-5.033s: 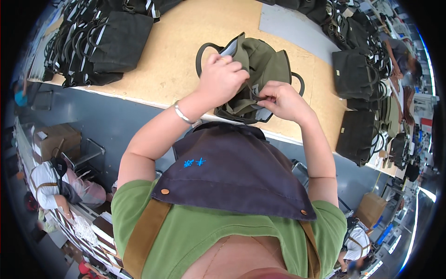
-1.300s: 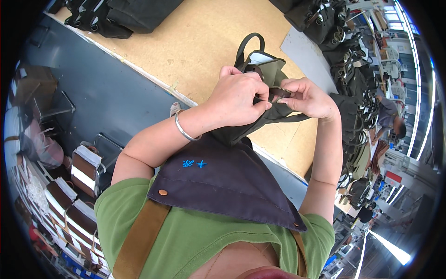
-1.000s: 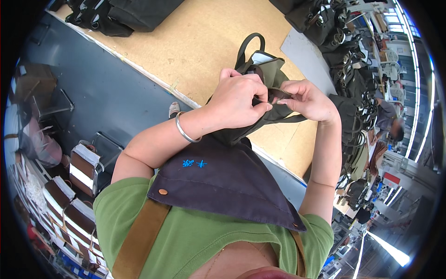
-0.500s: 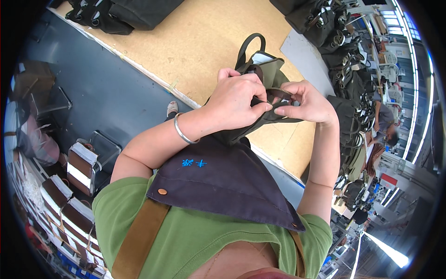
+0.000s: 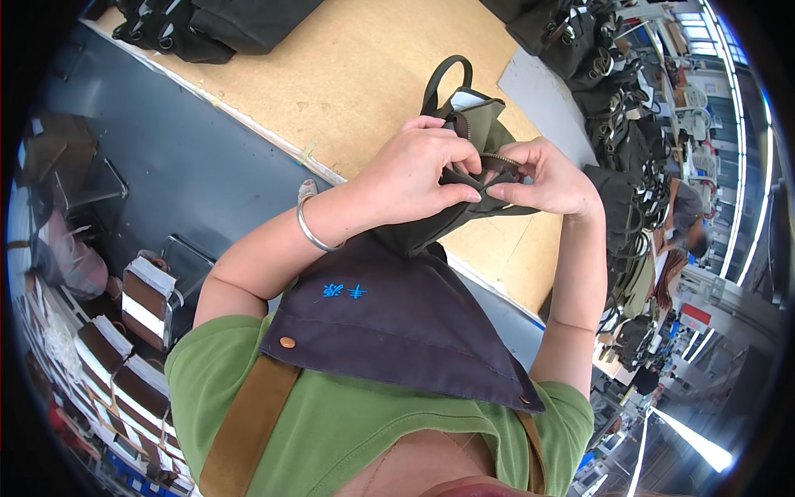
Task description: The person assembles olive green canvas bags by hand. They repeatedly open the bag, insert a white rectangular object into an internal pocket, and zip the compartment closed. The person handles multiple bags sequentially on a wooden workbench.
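A dark olive fabric bag rests at the near edge of the table, its opening turned up toward me. A black loop handle stands up on its far side, and a pale lining shows beside it. My left hand grips the bag's edge, thumb on the near side and fingers bent in toward the opening. Opposite it, my right hand pinches the rim next to a brown zipper with metal teeth. Both thumb tips lie close together on the fabric. Some of my fingertips are hidden inside the bag.
The tan tabletop reaches away from me. More dark bags lie at its far left, and a row of bags lines the right. A person is farther right. Brown-and-white pieces sit on the left beside a chair.
My left hand has shifted slightly left, its thumb and index finger now farther apart at the rim. My right hand and the bag have barely moved.
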`<state>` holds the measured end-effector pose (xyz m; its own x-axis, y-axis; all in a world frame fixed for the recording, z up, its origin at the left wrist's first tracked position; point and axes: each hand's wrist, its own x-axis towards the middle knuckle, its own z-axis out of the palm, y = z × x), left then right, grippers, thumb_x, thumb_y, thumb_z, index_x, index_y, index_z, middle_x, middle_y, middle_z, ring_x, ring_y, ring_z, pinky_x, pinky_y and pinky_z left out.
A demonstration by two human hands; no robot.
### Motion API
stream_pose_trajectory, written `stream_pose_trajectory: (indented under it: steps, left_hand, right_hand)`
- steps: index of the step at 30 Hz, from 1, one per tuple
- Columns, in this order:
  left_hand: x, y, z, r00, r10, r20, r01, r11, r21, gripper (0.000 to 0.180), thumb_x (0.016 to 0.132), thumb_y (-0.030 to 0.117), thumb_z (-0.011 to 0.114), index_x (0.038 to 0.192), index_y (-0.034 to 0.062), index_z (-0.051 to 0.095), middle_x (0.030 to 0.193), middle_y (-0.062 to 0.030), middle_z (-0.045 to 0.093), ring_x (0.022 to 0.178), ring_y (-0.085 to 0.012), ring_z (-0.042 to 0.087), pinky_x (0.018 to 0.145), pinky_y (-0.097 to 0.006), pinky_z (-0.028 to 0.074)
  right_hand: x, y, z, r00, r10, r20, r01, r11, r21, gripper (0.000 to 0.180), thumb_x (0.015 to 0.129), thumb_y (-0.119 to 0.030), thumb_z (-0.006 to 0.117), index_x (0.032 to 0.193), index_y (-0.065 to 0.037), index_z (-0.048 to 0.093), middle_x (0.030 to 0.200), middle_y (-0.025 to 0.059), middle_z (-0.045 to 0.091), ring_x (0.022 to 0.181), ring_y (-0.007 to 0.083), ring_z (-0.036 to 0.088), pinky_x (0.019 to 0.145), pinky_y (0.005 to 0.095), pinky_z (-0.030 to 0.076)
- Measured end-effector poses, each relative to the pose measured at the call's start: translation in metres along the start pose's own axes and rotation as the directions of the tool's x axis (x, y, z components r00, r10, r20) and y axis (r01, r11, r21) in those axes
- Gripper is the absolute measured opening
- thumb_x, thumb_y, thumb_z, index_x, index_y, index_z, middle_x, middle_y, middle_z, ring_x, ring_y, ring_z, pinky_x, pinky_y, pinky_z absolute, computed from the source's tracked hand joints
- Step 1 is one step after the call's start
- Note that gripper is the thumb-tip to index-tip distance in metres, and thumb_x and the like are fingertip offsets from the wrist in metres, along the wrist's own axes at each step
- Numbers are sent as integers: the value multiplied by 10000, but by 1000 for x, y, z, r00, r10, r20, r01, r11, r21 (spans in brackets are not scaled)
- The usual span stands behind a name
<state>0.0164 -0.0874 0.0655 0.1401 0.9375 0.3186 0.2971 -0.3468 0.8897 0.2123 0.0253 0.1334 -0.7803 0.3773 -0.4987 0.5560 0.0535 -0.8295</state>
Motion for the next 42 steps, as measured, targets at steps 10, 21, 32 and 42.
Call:
stream_pose_trajectory:
  steps: [10, 21, 32, 42]
  left_hand:
    - [5, 1, 4, 999, -29, 32, 30, 999, -29, 183, 711, 167, 804, 822, 61, 703, 738, -35, 626, 740, -209, 592, 655, -327, 485]
    - [20, -5, 5, 972, 76, -224, -31, 980, 196, 185, 847, 294, 684, 938, 133, 674, 827, 5, 617, 922, -163, 511, 898, -380, 237]
    - [55, 2, -16, 960, 58, 275, -134, 955, 264, 95, 899, 213, 614, 909, 158, 690, 798, 23, 556, 889, -168, 485, 874, -380, 245]
    - [61, 14, -12, 939, 194, 285, -295, 879, 374, 76, 881, 177, 619, 861, 143, 684, 805, 21, 557, 896, -178, 476, 846, -387, 252]
  right_hand:
    - [1, -2, -1, 1000, -9, 22, 10, 1000, -7, 91, 790, -16, 702, 873, 15, 680, 715, -36, 614, 632, 11, 516, 543, 189, 407]
    - [-13, -9, 14, 947, -147, -286, 68, 960, -271, 293, 778, -34, 739, 985, -13, 532, 808, 9, 591, 638, 52, 549, 577, 226, 461]
    - [-31, -3, 34, 770, -302, -562, 170, 946, -275, 126, 800, 21, 693, 865, 19, 584, 1060, 113, 558, 745, 136, 655, 666, 264, 519]
    - [-32, -2, 42, 708, -387, -591, 166, 904, -393, 98, 805, -9, 684, 858, 14, 605, 993, 104, 564, 760, 169, 611, 675, 287, 506]
